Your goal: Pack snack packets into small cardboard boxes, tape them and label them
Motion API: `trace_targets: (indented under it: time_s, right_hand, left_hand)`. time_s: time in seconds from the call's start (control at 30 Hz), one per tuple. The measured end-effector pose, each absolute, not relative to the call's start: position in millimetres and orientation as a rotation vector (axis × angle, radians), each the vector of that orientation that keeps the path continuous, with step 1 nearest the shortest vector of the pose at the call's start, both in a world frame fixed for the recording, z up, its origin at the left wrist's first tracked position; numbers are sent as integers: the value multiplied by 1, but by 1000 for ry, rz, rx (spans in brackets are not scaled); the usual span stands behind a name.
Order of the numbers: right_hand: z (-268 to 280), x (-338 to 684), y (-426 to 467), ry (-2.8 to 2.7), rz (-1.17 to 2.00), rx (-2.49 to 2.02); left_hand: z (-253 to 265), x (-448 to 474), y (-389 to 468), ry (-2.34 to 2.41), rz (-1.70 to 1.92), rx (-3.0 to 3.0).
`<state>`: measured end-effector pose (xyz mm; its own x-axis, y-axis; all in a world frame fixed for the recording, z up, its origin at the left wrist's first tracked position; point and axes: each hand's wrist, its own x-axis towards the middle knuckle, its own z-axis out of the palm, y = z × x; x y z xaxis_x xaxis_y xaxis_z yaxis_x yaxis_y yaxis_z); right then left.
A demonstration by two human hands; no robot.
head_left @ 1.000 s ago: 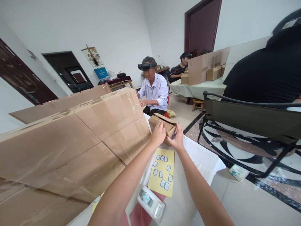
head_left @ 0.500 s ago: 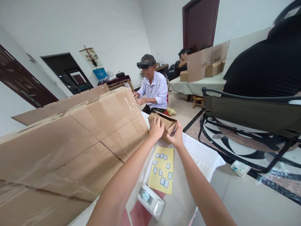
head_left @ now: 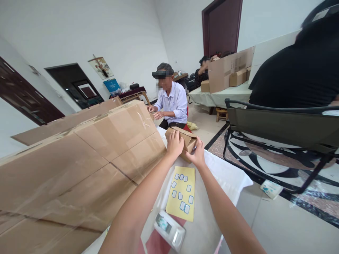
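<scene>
A small brown cardboard box point(head_left: 189, 141) stands at the far end of the white-covered table point(head_left: 227, 173). My left hand point(head_left: 175, 144) lies on its left near side, fingers curled over the top edge. My right hand point(head_left: 197, 152) grips the right near corner, with the thumb toward the front and the fingers at the lid flap. The lid rests nearly flat on top, a narrow gap showing at the right; the contents are hidden. Nearer me is a yellow sheet point(head_left: 172, 208) with several small white blue-edged labels. Below it sits a white plastic device point(head_left: 169, 230) with a window.
A wall of taped cardboard point(head_left: 106, 148) runs along the left of the table. Beyond the box sits a person in a light shirt point(head_left: 174, 100). To the right stand a folding chair point(head_left: 278, 128) and a person in black point(head_left: 280, 74). A white-and-teal pack point(head_left: 271, 189) lies on the floor.
The box's lid flap, raised before, has come down onto the top. Both hands stay on the box, and the view has shifted slightly.
</scene>
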<state>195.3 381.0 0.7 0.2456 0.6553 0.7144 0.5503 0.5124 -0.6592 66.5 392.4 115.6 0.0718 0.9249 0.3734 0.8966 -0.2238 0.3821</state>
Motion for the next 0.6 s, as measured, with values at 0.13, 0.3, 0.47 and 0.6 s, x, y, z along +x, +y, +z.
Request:
trace_targets:
  time_s: [0.13,0.3,0.47,0.6]
  right_hand:
    - [-1,195,381,-1403,109,-1113]
    - [0,195,380,-1398,96,-1085]
    - [0,193,380,-1411,81,-1075]
    - [-5,191,384,-1419,58,-1078]
  left_hand:
    - [121,71,404,1957,838,2244]
    - [123,76,420,2003,788,2200]
    - [113,73,417,2014,735,2205]
    - [116,71,414,2015,686,2222]
